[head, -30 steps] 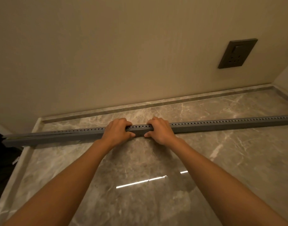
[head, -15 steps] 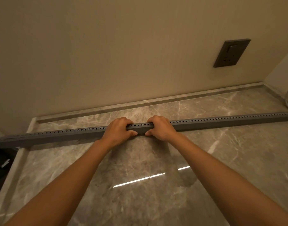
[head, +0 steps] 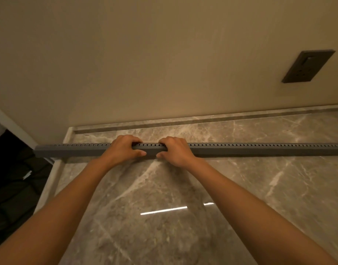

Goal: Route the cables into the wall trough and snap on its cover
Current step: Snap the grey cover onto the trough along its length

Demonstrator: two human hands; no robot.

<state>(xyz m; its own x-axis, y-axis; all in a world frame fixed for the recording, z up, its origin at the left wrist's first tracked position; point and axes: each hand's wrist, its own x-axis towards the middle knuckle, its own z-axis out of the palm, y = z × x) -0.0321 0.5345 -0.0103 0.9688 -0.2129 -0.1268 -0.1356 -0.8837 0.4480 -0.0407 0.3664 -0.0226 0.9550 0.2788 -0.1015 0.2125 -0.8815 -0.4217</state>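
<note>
Marble-patterned countertop [head: 241,197] meets a beige wall [head: 145,64] at a raised stone lip.

1. Grip: the left hand [head: 124,150] and right hand [head: 175,152] are both curled around one grey perforated trough [head: 260,149], fingers over its top edge and thumbs pressed on its near face. The hands sit close together with a short length of trough exposed between them.
2. Change: compared with half a second ago, the trough runs more level across the view, and its left end now projects past the counter's left edge over a dark area [head: 13,178]. The wall socket [head: 308,66] appears further right.
3. Clearance: the trough lies parallel to the wall, near the lip but apart from it. Its right end leaves the view. Bare counter extends toward the viewer.
4. Count: one trough, one socket, two hands. Whether a cover is fitted cannot be determined.
</note>
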